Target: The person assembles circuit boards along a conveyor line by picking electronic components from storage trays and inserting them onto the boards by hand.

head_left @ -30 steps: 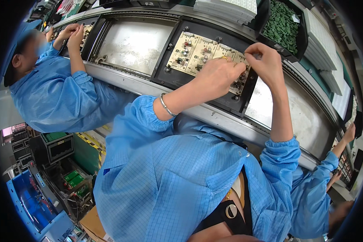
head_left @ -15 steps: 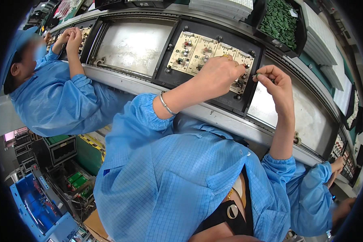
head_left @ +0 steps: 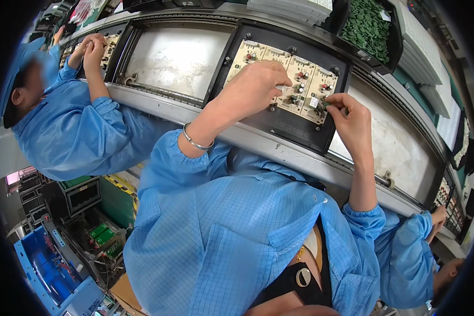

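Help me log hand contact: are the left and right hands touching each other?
Apart. The head view shows a strip of the cream circuit boards, with their components, plainly visible between the left hand and the right hand.

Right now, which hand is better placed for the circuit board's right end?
Right, likely: the right hand is at that end of the circuit board, while the left hand is over its left half.

Brt; glare on silvery panel (head_left: pixel 179 60); pic edges dk, bent.
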`<action>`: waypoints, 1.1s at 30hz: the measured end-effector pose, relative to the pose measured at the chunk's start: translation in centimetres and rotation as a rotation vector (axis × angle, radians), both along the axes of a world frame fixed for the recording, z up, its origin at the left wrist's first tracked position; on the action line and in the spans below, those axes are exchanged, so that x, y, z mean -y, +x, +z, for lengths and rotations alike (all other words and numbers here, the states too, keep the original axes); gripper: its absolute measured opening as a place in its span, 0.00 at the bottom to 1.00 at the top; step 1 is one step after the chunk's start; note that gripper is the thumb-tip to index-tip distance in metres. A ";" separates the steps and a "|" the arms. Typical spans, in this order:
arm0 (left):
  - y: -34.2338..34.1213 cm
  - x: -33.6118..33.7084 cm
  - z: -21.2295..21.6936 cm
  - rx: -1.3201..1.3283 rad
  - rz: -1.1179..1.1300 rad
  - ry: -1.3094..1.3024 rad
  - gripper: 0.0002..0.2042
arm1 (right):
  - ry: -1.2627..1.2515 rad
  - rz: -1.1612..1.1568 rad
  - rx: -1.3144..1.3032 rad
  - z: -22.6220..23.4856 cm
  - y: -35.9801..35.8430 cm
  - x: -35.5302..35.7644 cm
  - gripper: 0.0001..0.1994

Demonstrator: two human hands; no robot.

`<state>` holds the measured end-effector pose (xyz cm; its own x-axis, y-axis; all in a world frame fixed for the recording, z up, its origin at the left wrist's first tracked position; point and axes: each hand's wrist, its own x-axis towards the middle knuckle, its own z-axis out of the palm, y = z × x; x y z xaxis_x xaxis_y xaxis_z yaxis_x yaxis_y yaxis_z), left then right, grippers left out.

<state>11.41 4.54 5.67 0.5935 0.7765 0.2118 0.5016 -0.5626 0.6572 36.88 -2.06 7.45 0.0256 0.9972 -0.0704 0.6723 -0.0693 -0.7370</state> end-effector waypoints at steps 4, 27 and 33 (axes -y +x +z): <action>-0.3 0.1 -0.1 0.018 -0.009 0.041 0.11 | 0.049 0.031 0.009 -0.4 -0.5 0.1 0.09; 1.2 0.0 -1.3 0.016 -0.055 0.173 0.16 | 0.202 0.083 0.209 -1.8 -1.4 -0.1 0.07; 1.4 0.2 -1.9 -0.037 -0.047 0.226 0.17 | -0.055 0.012 -0.484 -1.7 1.5 -3.2 0.09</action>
